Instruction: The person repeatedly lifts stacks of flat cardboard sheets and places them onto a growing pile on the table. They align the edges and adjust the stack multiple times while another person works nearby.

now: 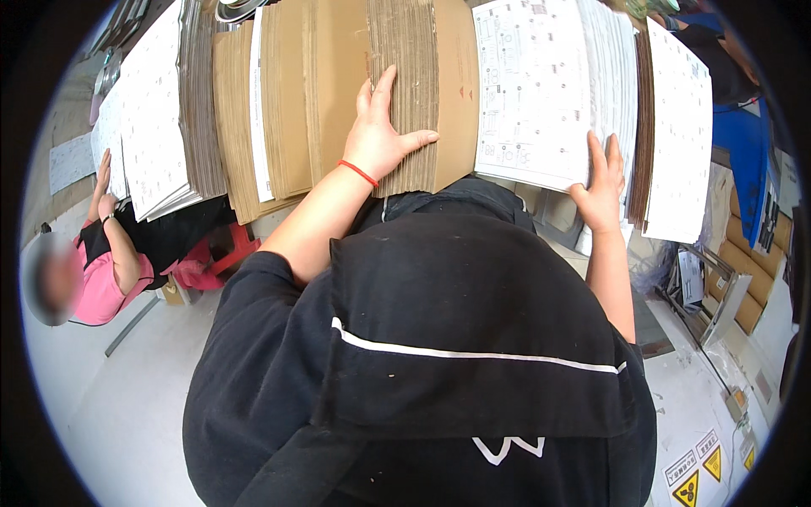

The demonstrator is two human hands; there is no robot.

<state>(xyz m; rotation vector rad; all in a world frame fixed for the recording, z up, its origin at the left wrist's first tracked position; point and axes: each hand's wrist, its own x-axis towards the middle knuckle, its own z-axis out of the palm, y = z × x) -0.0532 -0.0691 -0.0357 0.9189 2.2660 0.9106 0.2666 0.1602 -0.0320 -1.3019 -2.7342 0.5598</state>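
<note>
My left hand (382,139), with a red cord at the wrist, lies with fingers spread on the edges of a stack of flat brown cardboard (407,51). Its thumb points right across the stack. At the right, my right hand (601,186) rests against the near edge of a thick pile of white printed sheets (532,93), fingers stretched up and thumb apart. Neither hand appears to grip anything. Small line drawings cover the top sheet.
More brown cardboard (287,101) and white printed sheets (152,110) stand to the left. Another white stack (680,127) is at the far right. A co-worker in pink (106,283) works at the left. A metal frame (718,308) stands at the lower right.
</note>
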